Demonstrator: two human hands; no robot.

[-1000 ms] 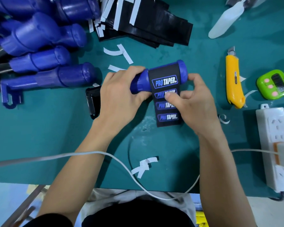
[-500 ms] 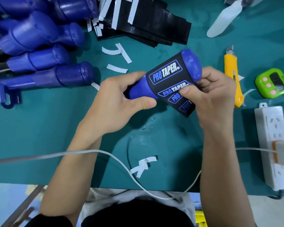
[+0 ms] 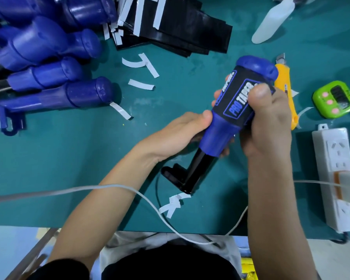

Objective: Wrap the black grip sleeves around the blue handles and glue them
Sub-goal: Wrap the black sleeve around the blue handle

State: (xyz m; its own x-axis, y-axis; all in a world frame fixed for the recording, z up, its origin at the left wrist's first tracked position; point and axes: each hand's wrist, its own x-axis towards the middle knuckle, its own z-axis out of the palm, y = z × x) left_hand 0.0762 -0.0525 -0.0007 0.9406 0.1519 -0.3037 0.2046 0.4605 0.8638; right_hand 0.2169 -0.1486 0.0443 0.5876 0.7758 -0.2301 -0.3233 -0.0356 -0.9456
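Observation:
A blue handle [image 3: 220,136] on a black shaft stands tilted above the green table, its knob end up and to the right. A black grip sleeve [image 3: 237,98] printed PRO TAPER is wrapped around it. My left hand [image 3: 176,136] grips the handle's lower blue collar from the left. My right hand [image 3: 267,122] is curled around the sleeve from the right, thumb pressing on its printed face. A pile of bare blue handles [image 3: 49,57] lies at the far left. A stack of black sleeves [image 3: 180,31] with white backing strips lies at the top centre.
A yellow utility knife [image 3: 289,98], a green timer [image 3: 333,100] and a white power strip [image 3: 339,174] sit at the right. A white glue bottle [image 3: 271,25] lies top right. White paper strips [image 3: 146,65] litter the table [image 3: 69,158]; a white cable [image 3: 89,188] crosses near the front edge.
The handle has swung from lying across the table to standing tilted, shaft toward me. The sleeve's loose tail is now wrapped round, and my right hand has closed over it.

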